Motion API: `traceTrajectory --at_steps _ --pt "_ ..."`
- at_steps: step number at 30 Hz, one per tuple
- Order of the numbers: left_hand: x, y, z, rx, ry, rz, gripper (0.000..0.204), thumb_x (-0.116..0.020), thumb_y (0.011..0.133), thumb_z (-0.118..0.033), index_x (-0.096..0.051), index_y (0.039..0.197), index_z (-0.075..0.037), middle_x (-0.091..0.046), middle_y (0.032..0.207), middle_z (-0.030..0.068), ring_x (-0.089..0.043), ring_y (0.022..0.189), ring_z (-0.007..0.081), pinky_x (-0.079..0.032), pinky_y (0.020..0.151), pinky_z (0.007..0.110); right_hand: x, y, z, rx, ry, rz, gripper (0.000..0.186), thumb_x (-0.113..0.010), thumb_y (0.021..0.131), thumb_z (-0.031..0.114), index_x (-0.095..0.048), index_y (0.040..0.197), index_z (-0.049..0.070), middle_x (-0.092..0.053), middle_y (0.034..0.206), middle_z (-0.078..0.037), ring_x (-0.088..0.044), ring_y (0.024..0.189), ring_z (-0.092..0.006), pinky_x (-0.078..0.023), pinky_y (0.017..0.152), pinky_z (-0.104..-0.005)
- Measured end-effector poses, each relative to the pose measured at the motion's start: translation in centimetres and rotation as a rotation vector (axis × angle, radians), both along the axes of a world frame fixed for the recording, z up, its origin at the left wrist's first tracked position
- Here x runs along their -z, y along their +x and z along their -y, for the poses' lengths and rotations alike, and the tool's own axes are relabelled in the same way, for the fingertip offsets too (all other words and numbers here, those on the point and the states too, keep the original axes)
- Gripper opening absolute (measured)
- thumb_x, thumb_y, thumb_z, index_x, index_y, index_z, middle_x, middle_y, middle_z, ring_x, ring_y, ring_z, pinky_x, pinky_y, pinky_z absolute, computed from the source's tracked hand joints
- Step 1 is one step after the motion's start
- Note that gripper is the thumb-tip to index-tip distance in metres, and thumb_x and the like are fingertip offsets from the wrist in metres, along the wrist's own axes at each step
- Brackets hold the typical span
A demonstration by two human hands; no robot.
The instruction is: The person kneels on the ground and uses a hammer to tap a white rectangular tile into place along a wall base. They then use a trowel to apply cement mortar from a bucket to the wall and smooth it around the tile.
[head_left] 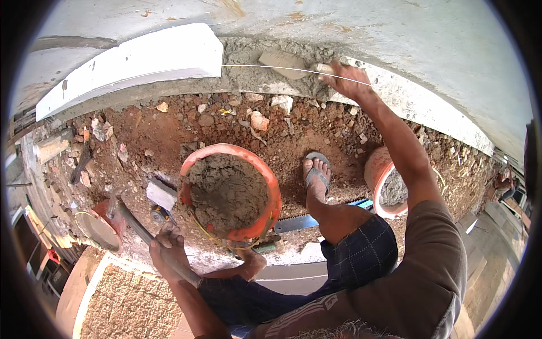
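My right hand point(346, 82) is closed around the handle of a trowel point(282, 63), whose blade lies on wet grey mortar point(241, 55) spread along the foot of the wall. A thin taut string point(254, 66) crosses just over the trowel. Left of the mortar sits a long white block point(152, 59); a flatter whitish strip point(418, 93) runs on to the right. Near my left leg, my left hand point(166, 246) grips a hammer point(134, 221) by its long handle, its head pointing away from me. Beside that hand lies a small tape measure point(160, 214).
A large orange bucket point(272, 189) full of mortar stands between my feet and the wall. Other mortar buckets stand at right point(375, 169) and left point(116, 226). A hand saw point(296, 224) and a white block piece point(161, 195) lie on rubble-strewn soil point(152, 130).
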State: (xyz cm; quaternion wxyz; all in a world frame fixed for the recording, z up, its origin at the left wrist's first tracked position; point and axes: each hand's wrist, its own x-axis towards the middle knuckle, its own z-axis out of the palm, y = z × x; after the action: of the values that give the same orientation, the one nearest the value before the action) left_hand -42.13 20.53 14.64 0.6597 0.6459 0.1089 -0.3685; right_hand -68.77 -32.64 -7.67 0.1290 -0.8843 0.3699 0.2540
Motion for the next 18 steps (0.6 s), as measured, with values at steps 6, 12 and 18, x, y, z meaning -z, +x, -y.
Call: traceTrajectory --at_steps 6,12,18 --pt "2.1 3.1 0.2 -0.001 -0.066 0.203 0.034 -0.063 0.095 -0.039 -0.056 0.082 -0.008 -0.065 0.12 0.0173 -0.063 0.097 0.0246 -0.048 0.085 0.036 -0.1 -0.3 -1.2 -0.2 0.055 0.204 0.083 -0.024 0.095 0.078 -0.045 0.143 0.013 -0.071 0.089 -0.019 -0.073 0.075 -0.0272 -0.061 0.057 -0.046" --pt "3.8 4.2 0.5 0.067 -0.167 0.209 0.036 -0.065 0.093 -0.04 -0.056 0.081 -0.007 -0.064 0.121 0.0177 -0.065 0.099 0.0235 -0.052 0.083 0.035 -1.4 -2.8 -7.9 0.236 0.055 0.293 0.088 -0.025 0.087 0.087 -0.05 0.13 0.014 -0.039 0.057 0.001 -0.029 0.044 -0.01 -0.03 0.035 -0.0299" --pt "4.6 4.3 1.4 0.21 -0.243 0.191 0.039 -0.072 0.087 -0.039 -0.061 0.083 -0.002 -0.064 0.121 0.0233 -0.067 0.098 0.0287 -0.054 0.083 0.036 -0.4 -8.4 -19.8 0.413 -0.059 0.38 0.068 -0.051 0.093 0.066 -0.053 0.133 0.01 -0.07 0.098 -0.026 -0.068 0.092 -0.0451 -0.053 0.08 -0.0535"
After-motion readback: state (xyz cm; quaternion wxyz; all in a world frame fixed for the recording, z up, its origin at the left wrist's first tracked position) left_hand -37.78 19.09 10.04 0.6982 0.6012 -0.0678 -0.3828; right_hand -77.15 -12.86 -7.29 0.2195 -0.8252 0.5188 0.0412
